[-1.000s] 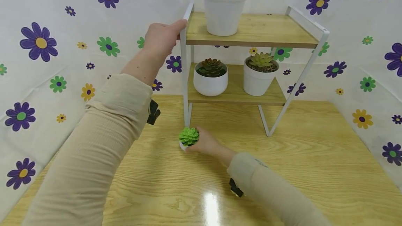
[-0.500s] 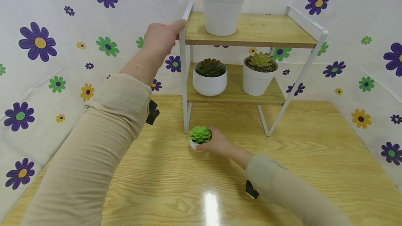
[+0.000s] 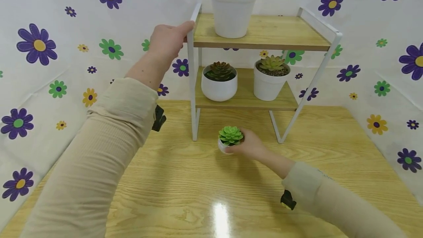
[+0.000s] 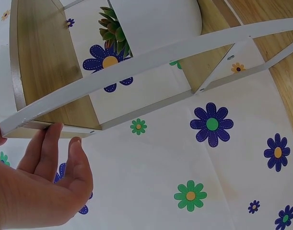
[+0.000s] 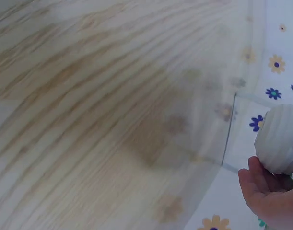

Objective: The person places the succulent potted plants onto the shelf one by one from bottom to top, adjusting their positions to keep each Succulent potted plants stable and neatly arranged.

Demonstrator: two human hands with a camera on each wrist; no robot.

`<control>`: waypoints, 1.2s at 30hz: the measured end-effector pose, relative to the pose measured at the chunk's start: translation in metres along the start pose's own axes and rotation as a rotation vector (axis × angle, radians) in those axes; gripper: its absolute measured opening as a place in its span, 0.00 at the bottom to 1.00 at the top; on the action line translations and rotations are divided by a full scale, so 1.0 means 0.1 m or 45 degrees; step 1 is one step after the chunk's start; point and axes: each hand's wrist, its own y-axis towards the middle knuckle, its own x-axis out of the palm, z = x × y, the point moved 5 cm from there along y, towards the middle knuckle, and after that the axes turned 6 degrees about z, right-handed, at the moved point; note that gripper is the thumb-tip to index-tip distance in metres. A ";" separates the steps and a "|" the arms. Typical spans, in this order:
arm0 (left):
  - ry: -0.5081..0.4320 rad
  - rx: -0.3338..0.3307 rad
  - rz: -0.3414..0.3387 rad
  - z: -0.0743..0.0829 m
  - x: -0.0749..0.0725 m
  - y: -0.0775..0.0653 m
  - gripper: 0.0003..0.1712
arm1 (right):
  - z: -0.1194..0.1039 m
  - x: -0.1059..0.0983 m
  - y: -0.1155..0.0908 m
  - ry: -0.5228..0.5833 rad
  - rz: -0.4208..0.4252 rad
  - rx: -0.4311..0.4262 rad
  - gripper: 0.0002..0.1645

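My left hand (image 3: 170, 41) grips the upper left corner of a two-tier plant shelf (image 3: 264, 43) with a white frame and wooden boards. In the left wrist view, that hand's fingers (image 4: 50, 148) curl under the frame's edge. My right hand (image 3: 251, 144) holds a small bright green succulent (image 3: 230, 136) in a white pot, in front of the shelf and below its lower board. The right wrist view shows the ribbed white pot (image 5: 279, 139) above my right hand's fingers (image 5: 254, 187), seemingly raised off the table.
A large white pot (image 3: 233, 12) with a green succulent stands on the top board. On the lower board are a round white pot (image 3: 219, 87) with a dark succulent and a tapered white pot (image 3: 269, 86). The wooden table (image 3: 178, 190) meets a flower-patterned backdrop (image 3: 76, 28).
My right hand has carried the small succulent rightward from beside the shelf's front left leg and slightly up. The left hand keeps its grip on the shelf corner.
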 end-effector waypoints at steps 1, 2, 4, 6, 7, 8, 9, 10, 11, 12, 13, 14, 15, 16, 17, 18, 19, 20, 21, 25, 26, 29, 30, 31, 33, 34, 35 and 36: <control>0.000 0.000 -0.003 0.00 0.00 0.00 0.33 | 0.01 -0.03 -0.01 0.001 0.002 -0.006 0.40; 0.001 0.000 -0.006 -0.01 0.00 0.00 0.33 | 0.02 -0.07 -0.01 -0.006 0.002 -0.013 0.40; 0.006 0.002 -0.010 -0.01 0.00 0.00 0.33 | 0.04 -0.15 -0.03 -0.019 0.010 -0.017 0.40; 0.010 0.002 -0.010 -0.01 0.00 0.00 0.34 | 0.06 -0.23 -0.05 -0.057 0.028 -0.020 0.40; 0.012 0.002 -0.010 -0.01 0.00 0.00 0.34 | 0.07 -0.28 -0.06 -0.080 0.038 -0.011 0.41; 0.016 0.003 -0.007 -0.01 0.00 0.00 0.34 | 0.08 -0.32 -0.08 -0.090 0.047 -0.011 0.41; 0.018 0.004 -0.006 0.00 0.01 0.00 0.34 | 0.08 -0.36 -0.09 -0.093 0.053 -0.018 0.41; 0.018 0.005 -0.005 0.00 0.01 0.00 0.33 | 0.08 -0.40 -0.11 -0.097 0.061 -0.025 0.40; 0.017 0.006 0.000 0.00 0.01 0.00 0.33 | 0.07 -0.44 -0.13 -0.091 0.062 -0.038 0.40; 0.015 0.007 0.003 0.00 0.00 0.01 0.33 | 0.06 -0.48 -0.15 -0.080 0.059 -0.043 0.40; 0.014 0.007 0.007 0.00 0.00 0.01 0.33 | 0.05 -0.51 -0.17 -0.063 0.052 -0.047 0.40; 0.011 0.007 0.009 0.00 0.00 0.01 0.32 | 0.03 -0.55 -0.20 -0.059 0.047 -0.049 0.40; 0.008 0.008 0.010 0.00 0.00 0.01 0.32 | 0.02 -0.58 -0.22 -0.052 0.039 -0.051 0.40; 0.005 0.007 0.012 0.00 0.00 0.01 0.32 | 0.01 -0.62 -0.24 -0.061 0.035 -0.041 0.41; 0.004 0.008 0.011 -0.01 0.00 0.01 0.32 | 0.00 -0.66 -0.27 -0.070 0.030 -0.029 0.42; 0.004 0.007 0.008 -0.01 0.00 0.01 0.32 | -0.02 -0.70 -0.29 -0.083 0.032 -0.020 0.43; 0.004 0.009 0.007 -0.01 0.00 0.01 0.32 | -0.03 -0.74 -0.31 -0.106 0.039 -0.008 0.44; 0.006 0.012 0.005 -0.01 0.00 0.02 0.33 | -0.05 -0.79 -0.33 -0.124 0.044 -0.003 0.44; 0.010 0.014 0.005 0.00 0.00 0.02 0.33 | -0.08 -0.83 -0.35 -0.133 0.047 0.002 0.44; 0.013 0.020 -0.007 0.01 0.00 0.01 0.34 | -0.18 -1.00 -0.44 -0.106 0.051 -0.010 0.41; 0.015 0.018 -0.011 0.01 0.00 0.01 0.34 | -0.21 -1.03 -0.45 -0.075 0.039 -0.020 0.40; 0.021 0.009 -0.022 0.01 0.00 0.01 0.34 | -0.28 -1.15 -0.50 -0.044 0.024 -0.021 0.42; 0.023 0.005 -0.024 0.00 0.00 0.01 0.35 | -0.30 -1.19 -0.52 -0.055 0.025 -0.010 0.43; 0.027 0.003 -0.025 0.00 0.01 0.01 0.35 | -0.33 -1.23 -0.54 -0.063 0.027 -0.010 0.43; 0.034 0.003 -0.025 0.01 0.01 0.01 0.35 | -0.37 -1.32 -0.57 -0.101 0.035 0.011 0.45; 0.035 0.003 -0.025 0.00 0.01 0.01 0.35 | -0.39 -1.35 -0.59 -0.104 0.037 0.019 0.44; 0.033 0.002 -0.025 0.00 0.01 0.01 0.35 | -0.40 -1.40 -0.61 -0.112 0.039 0.025 0.45; 0.034 0.001 -0.024 0.01 0.01 0.01 0.35 | -0.43 -1.44 -0.63 -0.117 0.043 0.032 0.44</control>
